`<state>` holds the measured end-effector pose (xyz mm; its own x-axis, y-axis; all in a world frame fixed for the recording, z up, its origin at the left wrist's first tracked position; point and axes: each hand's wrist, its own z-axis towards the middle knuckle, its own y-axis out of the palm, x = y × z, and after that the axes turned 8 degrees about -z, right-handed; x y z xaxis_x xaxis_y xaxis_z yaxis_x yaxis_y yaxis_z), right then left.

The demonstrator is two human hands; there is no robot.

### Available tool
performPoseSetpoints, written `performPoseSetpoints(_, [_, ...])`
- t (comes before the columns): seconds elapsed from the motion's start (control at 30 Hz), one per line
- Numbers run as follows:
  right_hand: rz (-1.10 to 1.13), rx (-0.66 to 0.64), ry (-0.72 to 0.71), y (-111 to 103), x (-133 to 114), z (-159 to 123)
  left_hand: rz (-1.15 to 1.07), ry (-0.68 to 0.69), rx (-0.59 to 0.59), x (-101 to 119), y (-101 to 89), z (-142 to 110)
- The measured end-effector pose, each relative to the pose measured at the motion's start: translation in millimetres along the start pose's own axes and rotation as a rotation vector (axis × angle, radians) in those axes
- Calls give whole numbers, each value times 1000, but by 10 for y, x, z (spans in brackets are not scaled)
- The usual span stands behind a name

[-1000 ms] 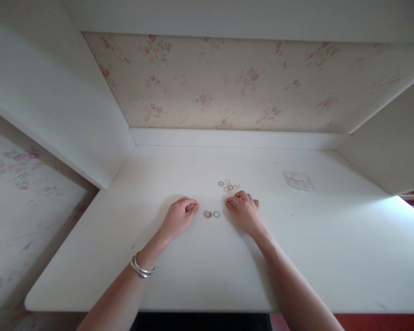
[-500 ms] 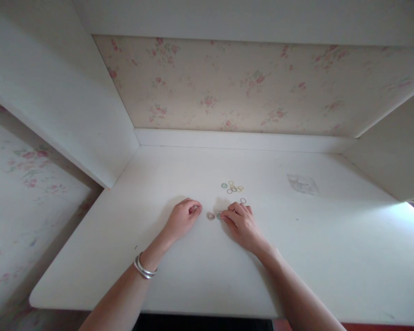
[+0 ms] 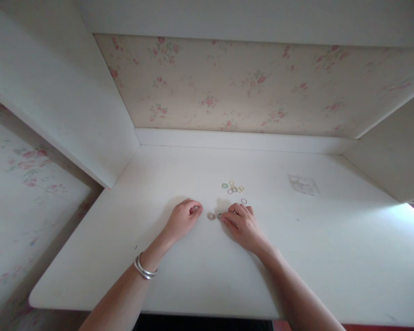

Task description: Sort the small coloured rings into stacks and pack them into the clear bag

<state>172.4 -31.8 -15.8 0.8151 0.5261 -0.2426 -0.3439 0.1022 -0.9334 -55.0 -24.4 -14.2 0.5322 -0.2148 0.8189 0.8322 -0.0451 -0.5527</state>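
Observation:
My left hand (image 3: 183,218) rests on the white desktop with its fingers curled shut; whatever may be inside them is hidden. To its right lies a small brownish ring (image 3: 209,216), apart from it. The thumb and fingertips of my right hand (image 3: 240,226) are pinched at the edge of a small greenish ring (image 3: 220,216), partly covered by the fingers. Just beyond that hand is a thin dark ring (image 3: 242,201). Farther back, several thin yellowish and brown rings (image 3: 240,189) lie in a loose group, with another greenish ring (image 3: 224,186) at their left.
A clear plastic bag (image 3: 302,185) lies flat at the right rear of the white desk (image 3: 200,276). White side panels (image 3: 100,138) and a low back ledge (image 3: 244,141) border the desktop, with floral wallpaper (image 3: 193,87) behind. A silver bangle (image 3: 145,269) circles my left wrist.
Both hands hold nearly the same places. The greenish ring at my right fingertips shows slightly less than before; the other rings stay put.

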Motion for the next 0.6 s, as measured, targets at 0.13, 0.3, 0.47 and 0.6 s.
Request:
performPoseSetpoints(0.13, [-8,125,143,47,117,41,-9,-11,-16,-5,4,3])
performPoseSetpoints(0.3, [-210,151,378,96,273,169,-40,-34,-24,-18,24,2])
performPoseSetpoints(0.47, [-306,73,379,75,278,224,-41,-34,-23,-19,23,-3])
performPoseSetpoints(0.6, [-308,102,384,70,270,225,-24,-22,-19,-28,23,-4])
